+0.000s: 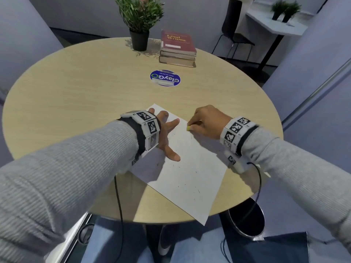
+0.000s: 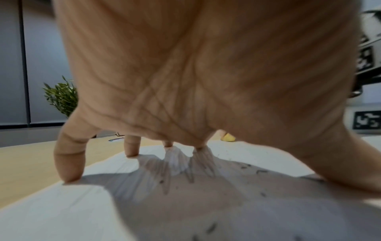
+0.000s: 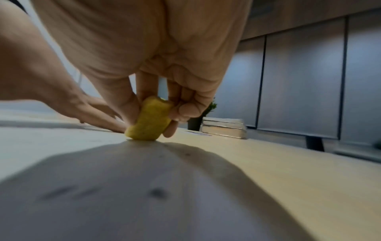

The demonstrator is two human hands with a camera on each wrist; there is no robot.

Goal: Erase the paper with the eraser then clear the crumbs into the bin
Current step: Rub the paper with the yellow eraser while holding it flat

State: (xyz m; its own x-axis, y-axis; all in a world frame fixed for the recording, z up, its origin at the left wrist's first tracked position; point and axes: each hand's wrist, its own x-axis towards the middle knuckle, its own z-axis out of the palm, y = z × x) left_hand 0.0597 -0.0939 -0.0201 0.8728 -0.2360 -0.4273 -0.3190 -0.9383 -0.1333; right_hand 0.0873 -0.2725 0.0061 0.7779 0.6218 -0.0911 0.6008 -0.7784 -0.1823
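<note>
The yellow eraser (image 3: 149,121) stands on end at the far right edge of the paper (image 1: 190,168), pinched between the curled thumb and fingers (image 3: 185,110) of the right hand (image 1: 207,121), while the left hand (image 1: 165,133) presses the sheet to the table (image 1: 76,88) with fingers spread straight. Short strokes running away from the pinning hand should keep the paper from buckling, and dark crumbs (image 1: 197,190) should be kept on the sheet. Only the head view shows the bin (image 1: 247,219) below the near right table edge; the right wrist view alone shows the eraser's end meeting the paper.
</note>
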